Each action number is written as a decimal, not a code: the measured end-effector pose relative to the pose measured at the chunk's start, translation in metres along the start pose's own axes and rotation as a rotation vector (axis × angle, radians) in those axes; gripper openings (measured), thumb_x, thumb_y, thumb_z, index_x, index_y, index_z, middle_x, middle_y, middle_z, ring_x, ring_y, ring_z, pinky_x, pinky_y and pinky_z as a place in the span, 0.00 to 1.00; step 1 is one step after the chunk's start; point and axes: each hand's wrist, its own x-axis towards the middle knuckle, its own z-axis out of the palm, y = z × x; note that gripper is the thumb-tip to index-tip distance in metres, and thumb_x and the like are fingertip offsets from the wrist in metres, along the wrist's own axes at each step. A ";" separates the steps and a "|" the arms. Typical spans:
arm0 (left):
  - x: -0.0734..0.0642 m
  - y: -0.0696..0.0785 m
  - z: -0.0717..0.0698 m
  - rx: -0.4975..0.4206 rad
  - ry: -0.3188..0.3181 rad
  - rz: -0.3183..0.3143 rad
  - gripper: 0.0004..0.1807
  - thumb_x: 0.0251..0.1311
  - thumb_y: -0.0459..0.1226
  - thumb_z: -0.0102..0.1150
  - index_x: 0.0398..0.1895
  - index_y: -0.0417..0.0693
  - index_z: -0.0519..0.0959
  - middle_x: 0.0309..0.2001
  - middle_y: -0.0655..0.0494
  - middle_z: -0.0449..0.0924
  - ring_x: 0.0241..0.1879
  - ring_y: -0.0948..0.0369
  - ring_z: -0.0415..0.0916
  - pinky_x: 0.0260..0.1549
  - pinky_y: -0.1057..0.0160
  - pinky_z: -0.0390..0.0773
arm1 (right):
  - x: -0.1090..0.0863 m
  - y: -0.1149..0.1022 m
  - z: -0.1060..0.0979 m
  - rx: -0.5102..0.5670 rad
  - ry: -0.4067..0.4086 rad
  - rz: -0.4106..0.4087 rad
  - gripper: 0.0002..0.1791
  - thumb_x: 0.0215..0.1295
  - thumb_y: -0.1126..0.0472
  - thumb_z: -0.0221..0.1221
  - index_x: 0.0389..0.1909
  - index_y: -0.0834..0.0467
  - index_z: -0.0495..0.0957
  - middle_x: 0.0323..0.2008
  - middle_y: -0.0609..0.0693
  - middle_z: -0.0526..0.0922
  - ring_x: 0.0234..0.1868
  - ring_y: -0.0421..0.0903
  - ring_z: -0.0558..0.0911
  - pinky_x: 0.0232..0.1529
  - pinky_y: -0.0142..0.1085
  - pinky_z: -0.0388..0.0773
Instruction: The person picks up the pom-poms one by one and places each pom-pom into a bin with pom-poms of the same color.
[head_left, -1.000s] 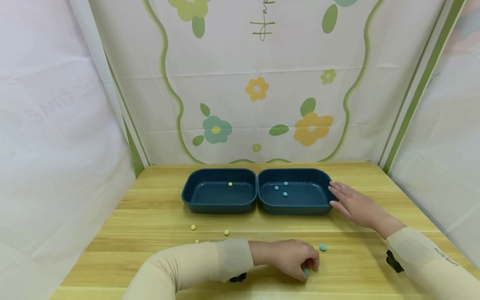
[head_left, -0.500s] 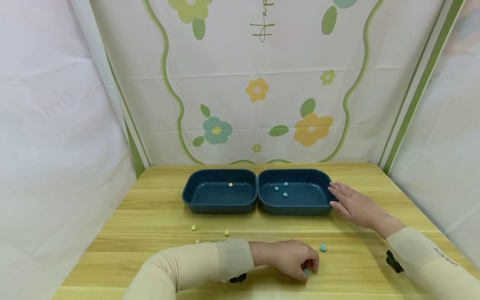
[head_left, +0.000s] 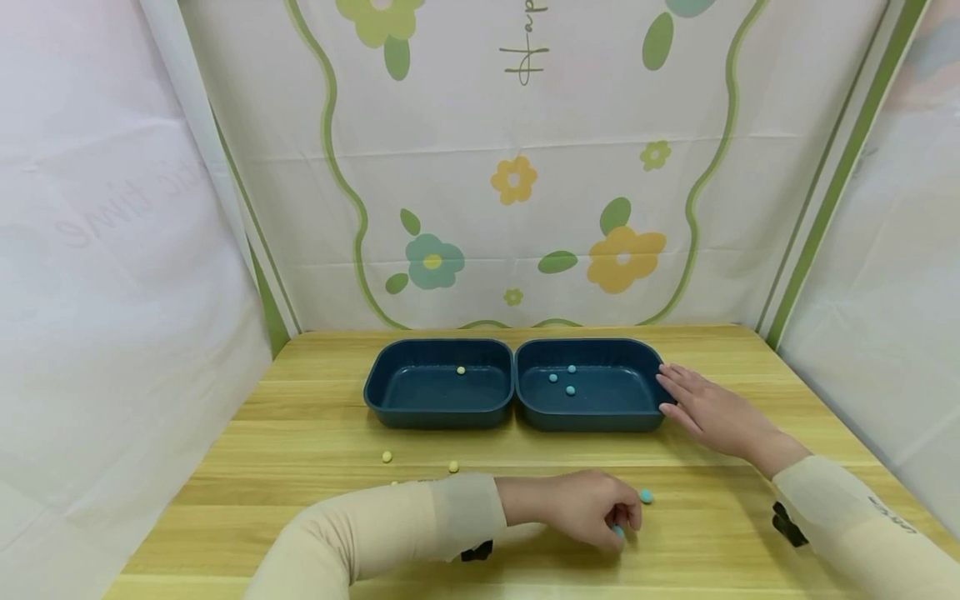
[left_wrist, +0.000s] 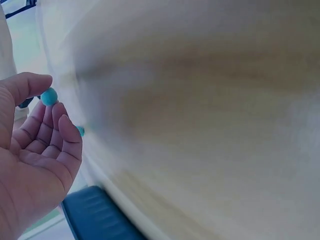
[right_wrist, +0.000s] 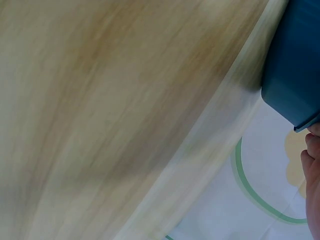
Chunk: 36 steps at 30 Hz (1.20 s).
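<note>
In the head view my left hand (head_left: pixel 588 507) reaches across the table front, pinching a small turquoise ball (head_left: pixel 618 531) between thumb and fingertips. The left wrist view shows that ball (left_wrist: pixel 49 96) at the thumb tip, the other fingers curved below. A second turquoise ball (head_left: pixel 646 497) lies on the table just beyond the hand. My right hand (head_left: pixel 716 412) touches the right end of the right dark blue tray (head_left: pixel 600 422) with its fingers extended. Three turquoise balls (head_left: pixel 571 390) lie in this tray. The left dark blue tray (head_left: pixel 442 419) holds one yellow ball (head_left: pixel 461 371).
Both trays stand side by side at the back of the wooden table (head_left: pixel 285 425). Yellow balls (head_left: pixel 453 467) lie on the table in front of the left tray, one partly behind the left sleeve (head_left: pixel 390 521). White printed cloth (head_left: pixel 465 117) encloses the back and sides.
My left hand has risen slightly off the table, taking the turquoise ball with it. The right hand stays at the tray's end, and the trays have not moved.
</note>
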 end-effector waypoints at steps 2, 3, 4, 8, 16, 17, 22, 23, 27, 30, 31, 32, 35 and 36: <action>0.000 0.000 -0.004 -0.012 0.021 0.003 0.08 0.59 0.31 0.64 0.41 0.47 0.79 0.31 0.68 0.74 0.30 0.77 0.68 0.33 0.83 0.70 | 0.000 0.000 0.000 0.003 0.003 0.001 0.32 0.75 0.48 0.49 0.67 0.70 0.64 0.68 0.68 0.61 0.69 0.66 0.59 0.63 0.58 0.61; -0.001 0.000 -0.007 -0.017 0.032 -0.002 0.08 0.59 0.31 0.64 0.41 0.47 0.79 0.31 0.68 0.74 0.30 0.77 0.69 0.33 0.83 0.70 | 0.000 0.000 0.000 0.002 0.005 0.001 0.32 0.75 0.48 0.49 0.67 0.70 0.64 0.68 0.68 0.62 0.69 0.66 0.59 0.63 0.58 0.61; -0.001 0.000 -0.010 -0.022 0.040 -0.008 0.09 0.59 0.31 0.64 0.42 0.47 0.79 0.31 0.67 0.74 0.30 0.77 0.69 0.33 0.83 0.70 | 0.000 -0.001 0.000 0.002 0.005 0.001 0.32 0.75 0.49 0.49 0.67 0.70 0.64 0.68 0.68 0.62 0.69 0.66 0.60 0.63 0.58 0.61; -0.001 0.000 -0.021 -0.040 0.084 -0.019 0.09 0.59 0.30 0.64 0.42 0.45 0.79 0.31 0.66 0.75 0.30 0.75 0.69 0.33 0.82 0.70 | 0.000 -0.001 0.000 -0.001 0.006 0.004 0.32 0.75 0.48 0.49 0.67 0.70 0.64 0.68 0.67 0.62 0.69 0.65 0.60 0.63 0.58 0.62; 0.000 -0.008 -0.043 -0.003 0.210 -0.036 0.10 0.58 0.31 0.65 0.44 0.43 0.80 0.31 0.65 0.76 0.30 0.74 0.70 0.33 0.82 0.71 | 0.001 0.000 0.000 -0.009 0.010 0.003 0.32 0.75 0.48 0.49 0.67 0.69 0.65 0.68 0.67 0.62 0.68 0.66 0.60 0.62 0.59 0.62; -0.001 -0.010 -0.046 -0.003 0.223 -0.045 0.10 0.58 0.31 0.65 0.44 0.43 0.80 0.32 0.65 0.76 0.30 0.74 0.70 0.33 0.82 0.71 | 0.001 0.000 0.000 -0.008 0.009 0.004 0.32 0.75 0.48 0.49 0.67 0.69 0.65 0.68 0.67 0.62 0.68 0.65 0.60 0.62 0.59 0.62; -0.001 -0.018 -0.058 -0.055 0.295 -0.079 0.09 0.59 0.32 0.65 0.43 0.43 0.80 0.32 0.66 0.76 0.31 0.73 0.71 0.34 0.80 0.72 | 0.001 0.001 0.000 -0.008 0.003 0.004 0.32 0.75 0.48 0.49 0.67 0.69 0.65 0.68 0.67 0.62 0.69 0.66 0.60 0.62 0.59 0.62; -0.001 -0.020 -0.060 -0.067 0.310 -0.087 0.09 0.59 0.31 0.64 0.43 0.43 0.80 0.32 0.66 0.76 0.31 0.72 0.71 0.34 0.80 0.72 | 0.001 0.001 0.000 -0.008 0.004 0.003 0.32 0.75 0.48 0.49 0.67 0.69 0.65 0.68 0.67 0.62 0.69 0.66 0.60 0.62 0.59 0.62; 0.000 -0.027 -0.069 -0.129 0.365 -0.127 0.09 0.60 0.31 0.64 0.43 0.43 0.79 0.31 0.65 0.75 0.31 0.70 0.71 0.34 0.77 0.73 | 0.001 0.002 0.001 -0.003 0.015 -0.005 0.31 0.75 0.49 0.49 0.67 0.70 0.65 0.68 0.67 0.62 0.68 0.66 0.60 0.62 0.59 0.62; 0.001 -0.033 -0.074 -0.163 0.399 -0.154 0.10 0.61 0.32 0.64 0.44 0.41 0.79 0.32 0.64 0.75 0.31 0.69 0.71 0.34 0.76 0.73 | 0.001 0.002 0.001 -0.006 0.017 -0.011 0.31 0.75 0.49 0.49 0.67 0.70 0.65 0.68 0.67 0.63 0.68 0.66 0.60 0.63 0.58 0.62; 0.002 -0.036 -0.075 -0.165 0.410 -0.161 0.10 0.61 0.32 0.64 0.45 0.41 0.79 0.32 0.64 0.75 0.31 0.69 0.71 0.34 0.76 0.73 | 0.002 0.002 0.000 -0.007 0.015 -0.011 0.31 0.75 0.49 0.49 0.67 0.70 0.65 0.68 0.67 0.63 0.68 0.66 0.61 0.63 0.58 0.62; 0.002 -0.038 -0.077 -0.166 0.421 -0.167 0.09 0.61 0.32 0.63 0.44 0.42 0.78 0.32 0.63 0.75 0.31 0.69 0.71 0.34 0.76 0.73 | 0.002 0.002 0.000 -0.008 0.010 -0.009 0.32 0.75 0.48 0.49 0.67 0.69 0.65 0.68 0.67 0.63 0.68 0.65 0.60 0.63 0.58 0.62; 0.003 -0.046 -0.081 -0.157 0.453 -0.181 0.08 0.61 0.32 0.63 0.43 0.44 0.78 0.33 0.63 0.75 0.32 0.68 0.71 0.34 0.76 0.73 | 0.002 0.002 0.000 -0.009 0.003 -0.008 0.32 0.75 0.48 0.49 0.67 0.69 0.65 0.68 0.67 0.62 0.69 0.65 0.60 0.63 0.58 0.62; 0.004 -0.049 -0.083 -0.149 0.464 -0.182 0.08 0.61 0.32 0.63 0.43 0.45 0.78 0.33 0.62 0.74 0.32 0.68 0.71 0.34 0.76 0.73 | 0.002 0.002 0.000 -0.009 0.002 -0.008 0.32 0.75 0.48 0.49 0.67 0.69 0.65 0.68 0.67 0.62 0.69 0.65 0.60 0.63 0.58 0.62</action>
